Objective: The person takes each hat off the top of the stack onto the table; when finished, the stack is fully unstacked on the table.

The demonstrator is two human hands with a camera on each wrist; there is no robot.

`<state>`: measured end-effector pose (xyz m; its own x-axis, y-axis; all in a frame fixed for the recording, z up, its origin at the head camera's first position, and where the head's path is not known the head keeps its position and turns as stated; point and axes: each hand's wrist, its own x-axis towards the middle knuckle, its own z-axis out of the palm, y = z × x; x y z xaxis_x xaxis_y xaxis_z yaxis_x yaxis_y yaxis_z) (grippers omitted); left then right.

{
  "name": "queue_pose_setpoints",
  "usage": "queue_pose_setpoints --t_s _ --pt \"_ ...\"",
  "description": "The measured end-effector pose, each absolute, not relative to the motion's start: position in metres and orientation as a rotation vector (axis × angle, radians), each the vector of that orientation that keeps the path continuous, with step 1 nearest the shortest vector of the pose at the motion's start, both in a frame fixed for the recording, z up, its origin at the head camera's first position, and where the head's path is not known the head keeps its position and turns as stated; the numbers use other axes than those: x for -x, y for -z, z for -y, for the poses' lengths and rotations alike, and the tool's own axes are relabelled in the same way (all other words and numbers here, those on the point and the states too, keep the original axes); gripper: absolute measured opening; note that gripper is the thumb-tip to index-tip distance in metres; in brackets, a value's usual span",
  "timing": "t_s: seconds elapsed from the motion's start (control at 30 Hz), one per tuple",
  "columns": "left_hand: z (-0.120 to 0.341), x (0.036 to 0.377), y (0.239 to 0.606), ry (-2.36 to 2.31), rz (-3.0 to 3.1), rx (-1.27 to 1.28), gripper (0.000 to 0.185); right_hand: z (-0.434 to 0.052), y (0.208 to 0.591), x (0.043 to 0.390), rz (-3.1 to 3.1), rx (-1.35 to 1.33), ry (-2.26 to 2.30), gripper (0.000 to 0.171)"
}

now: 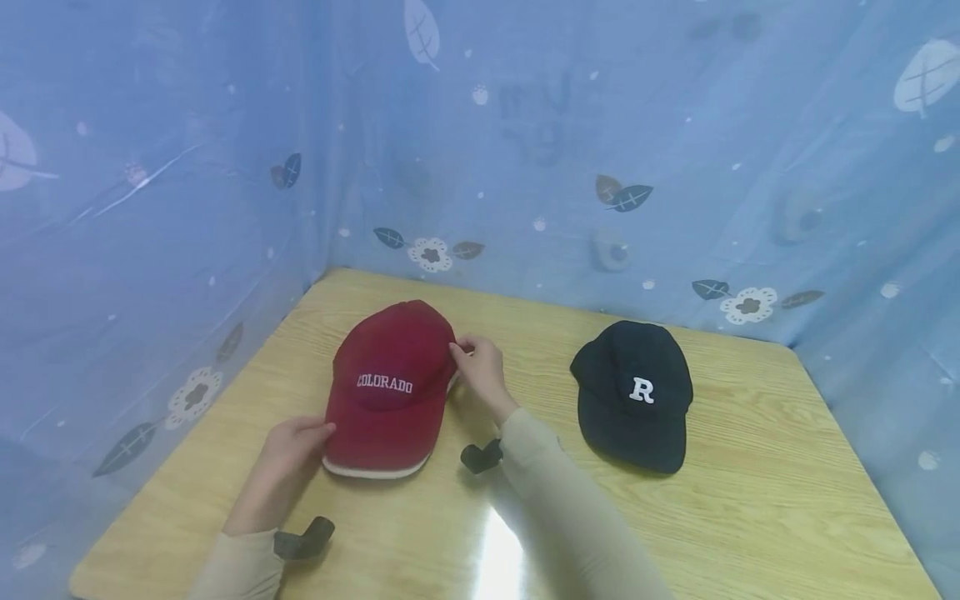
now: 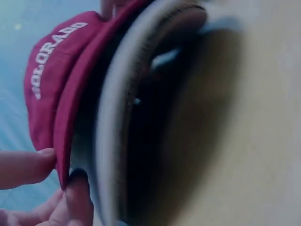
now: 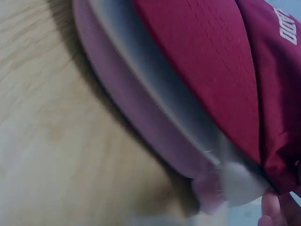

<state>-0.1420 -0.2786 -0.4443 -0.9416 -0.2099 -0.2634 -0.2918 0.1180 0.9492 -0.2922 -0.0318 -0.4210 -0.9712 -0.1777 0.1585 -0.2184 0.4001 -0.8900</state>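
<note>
A red baseball cap point(image 1: 390, 433) lettered "COLORADO" lies at the left of the table, its brim towards me. My left hand point(image 1: 288, 450) pinches the left corner of its brim, thumb above and fingers beneath in the left wrist view. Higher up on the opposite side, my right hand point(image 1: 483, 371) pinches the red cap's lower edge, fingertips point(image 3: 270, 205) in the right wrist view. Under the red brim a pale second brim point(image 2: 110, 122) shows, a gap between the two; pinkish fabric point(image 3: 136, 110) lies below it. Most of this lower cap is hidden.
A black cap point(image 1: 637, 433) with a white "R" lies to the right on the wooden table point(image 1: 765, 467). Blue patterned sheeting point(image 1: 525, 167) hangs behind the table and at both sides. Dark camera mounts point(image 1: 303, 542) sit at my wrists.
</note>
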Motion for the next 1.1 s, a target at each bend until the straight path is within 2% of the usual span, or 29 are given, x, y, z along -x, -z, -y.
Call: queue_pose_setpoints --t_s 0.3,0.43,0.57,0.8,0.97,1.1 --pt "0.265 0.148 0.401 -2.008 -2.404 0.413 0.053 0.009 0.373 0.301 2.408 -0.395 -1.623 0.015" --pt "0.234 0.162 0.384 -2.223 -2.297 0.332 0.047 -0.025 0.35 0.307 2.386 -0.369 -1.605 0.018" --pt "0.191 0.182 0.382 -2.339 -2.234 0.278 0.039 -0.07 0.34 0.313 2.402 -0.339 -1.487 0.021" --pt "0.117 0.208 0.412 -2.311 -2.164 0.261 0.042 -0.135 0.371 0.318 2.491 -0.06 -1.369 0.023" --pt "0.1 0.21 0.441 -2.203 -2.228 0.286 0.047 -0.146 0.403 0.32 2.591 -0.057 -1.298 0.024" --pt "0.094 0.205 0.455 -2.054 -2.21 0.156 0.053 -0.152 0.416 0.318 2.649 -0.098 -1.043 0.022"
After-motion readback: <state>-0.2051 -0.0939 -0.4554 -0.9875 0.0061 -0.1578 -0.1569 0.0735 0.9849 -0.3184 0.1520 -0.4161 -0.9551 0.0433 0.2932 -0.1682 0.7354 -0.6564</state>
